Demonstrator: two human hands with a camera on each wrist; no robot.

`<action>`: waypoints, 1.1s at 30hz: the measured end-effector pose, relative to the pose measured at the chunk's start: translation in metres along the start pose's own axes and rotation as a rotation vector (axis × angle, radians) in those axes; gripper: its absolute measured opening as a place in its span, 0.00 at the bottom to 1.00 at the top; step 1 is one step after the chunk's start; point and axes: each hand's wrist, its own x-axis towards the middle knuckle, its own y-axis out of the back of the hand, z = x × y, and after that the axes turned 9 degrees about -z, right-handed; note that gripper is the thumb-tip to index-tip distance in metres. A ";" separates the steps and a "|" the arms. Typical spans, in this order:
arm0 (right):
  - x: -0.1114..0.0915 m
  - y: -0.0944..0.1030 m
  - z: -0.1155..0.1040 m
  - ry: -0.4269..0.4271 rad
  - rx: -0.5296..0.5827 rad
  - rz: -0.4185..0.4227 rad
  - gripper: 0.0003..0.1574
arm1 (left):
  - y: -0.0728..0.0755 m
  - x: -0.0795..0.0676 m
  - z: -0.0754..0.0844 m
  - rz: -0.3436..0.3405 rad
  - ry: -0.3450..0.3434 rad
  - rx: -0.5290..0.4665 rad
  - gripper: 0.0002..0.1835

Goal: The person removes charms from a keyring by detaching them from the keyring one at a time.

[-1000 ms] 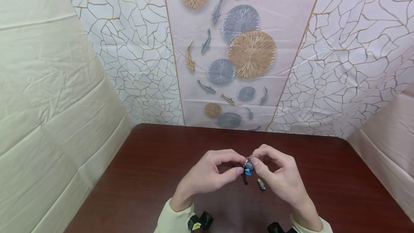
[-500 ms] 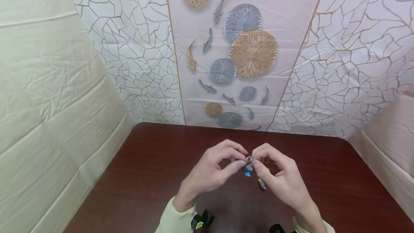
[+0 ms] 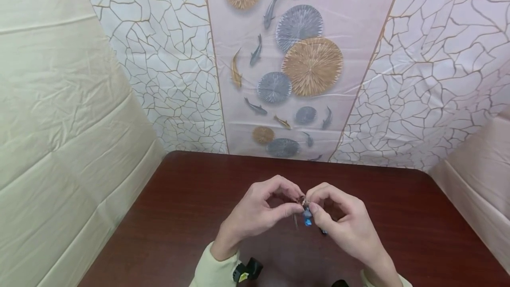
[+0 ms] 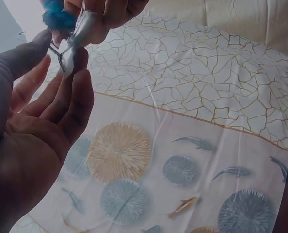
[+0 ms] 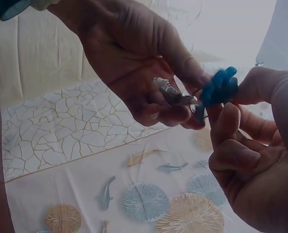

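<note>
Held up between both hands over the table is a small keychain with a bright blue charm (image 3: 307, 222). My left hand (image 3: 260, 209) pinches its thin metal ring (image 3: 302, 200) between thumb and fingers. From the other side, my right hand (image 3: 344, 216) pinches the keychain by the blue charm, thumb tip against it. In the right wrist view a silver, toothed metal piece (image 5: 167, 89) hangs by the left fingers, beside the blue charm (image 5: 219, 86). The left wrist view has the shiny metal piece (image 4: 76, 46) close by the ring. Fingertips hide part of the ring.
A tiny dark item (image 3: 323, 231) lies on the table below the right hand, mostly covered by it. The dark red-brown table (image 3: 191, 198) ends at a patterned cloth backdrop (image 3: 255, 114). Pale cloth (image 3: 71, 145) hangs at the left side.
The fingers of both hands have shifted along the keychain, and the blue charm hangs slightly lower. My right hand has come down a little and covers more of the tiny item on the table.
</note>
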 end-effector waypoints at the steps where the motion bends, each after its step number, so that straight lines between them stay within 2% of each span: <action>1: 0.000 0.000 0.000 -0.003 0.010 -0.005 0.18 | 0.001 0.000 0.002 -0.010 0.000 0.004 0.12; 8: -0.002 0.002 -0.001 -0.009 0.026 -0.017 0.19 | 0.002 0.003 0.003 -0.092 -0.059 0.000 0.13; 14: -0.005 0.004 -0.004 -0.002 0.028 -0.019 0.20 | -0.005 -0.001 -0.011 -0.118 -0.102 0.035 0.13; 18: -0.006 0.005 -0.005 0.004 0.031 -0.017 0.20 | -0.008 -0.001 -0.015 -0.111 -0.100 0.059 0.13; 26: -0.006 0.006 -0.005 0.033 0.046 0.017 0.19 | -0.007 0.006 0.005 -0.061 -0.159 0.070 0.14; 33: -0.006 0.007 -0.004 0.064 0.057 0.046 0.19 | -0.011 0.008 0.008 -0.021 -0.172 0.105 0.14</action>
